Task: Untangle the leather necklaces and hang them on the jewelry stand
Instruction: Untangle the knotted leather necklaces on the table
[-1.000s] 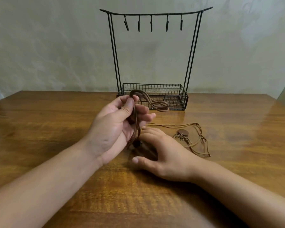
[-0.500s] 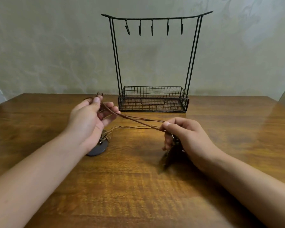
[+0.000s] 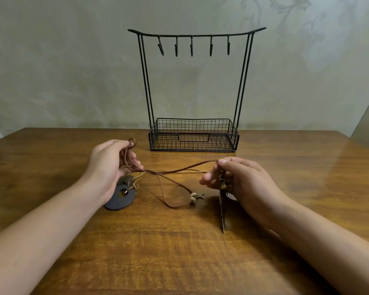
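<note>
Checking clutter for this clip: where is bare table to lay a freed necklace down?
Bare wood lies left of the left hand, right of the right hand, and along the table near edge between the forearms. Between the hands it is crowded with cords and the disc pendant.

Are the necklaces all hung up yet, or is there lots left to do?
Nothing is hung: all five hooks on the jewelry stand are bare. Untangling is underway: the left hand and right hand hold the leather cords stretched between them, still crossing. The dark round pendant lies on the table. Separating and hanging remain.
</note>
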